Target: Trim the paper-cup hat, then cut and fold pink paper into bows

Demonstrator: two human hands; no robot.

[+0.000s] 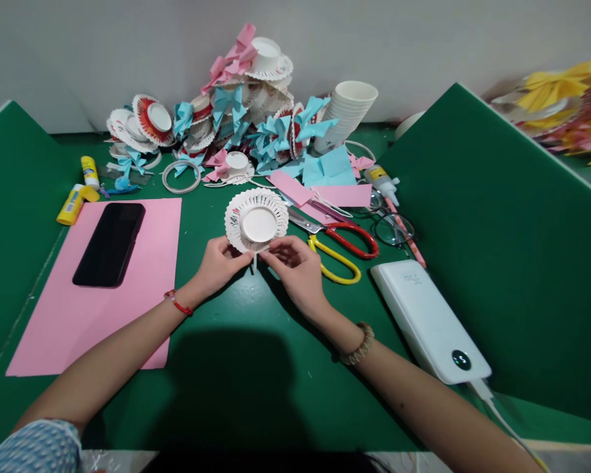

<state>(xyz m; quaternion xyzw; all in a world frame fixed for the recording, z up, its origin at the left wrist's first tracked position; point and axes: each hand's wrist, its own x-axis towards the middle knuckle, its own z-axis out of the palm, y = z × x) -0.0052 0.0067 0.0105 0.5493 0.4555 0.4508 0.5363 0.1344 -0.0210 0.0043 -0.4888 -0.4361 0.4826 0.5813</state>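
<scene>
A small white hat made from a cut paper cup (pixel 259 223), with a fringed round brim, is held up over the green table. My left hand (pixel 217 266) pinches the brim's near left edge between thumb and fingers. At the near right edge, my right hand (pixel 298 269) pinches the brim too, its thumb close to the left one. A narrow white strip (pixel 255 263) hangs down between the two thumbs; which hand grips it I cannot tell. Right of the hat lie scissors (pixel 339 244) with one red and one yellow handle.
Finished paper hats with bows (pixel 236 108) are heaped at the back beside stacked paper cups (pixel 349 108). A phone (pixel 109 244) lies on pink paper (pixel 142 315) at left, near glue sticks (pixel 71 203). Eyeglasses (pixel 394 228) and a cabled power bank (pixel 426 318) are at right. Green partitions (pixel 502 249) flank the table.
</scene>
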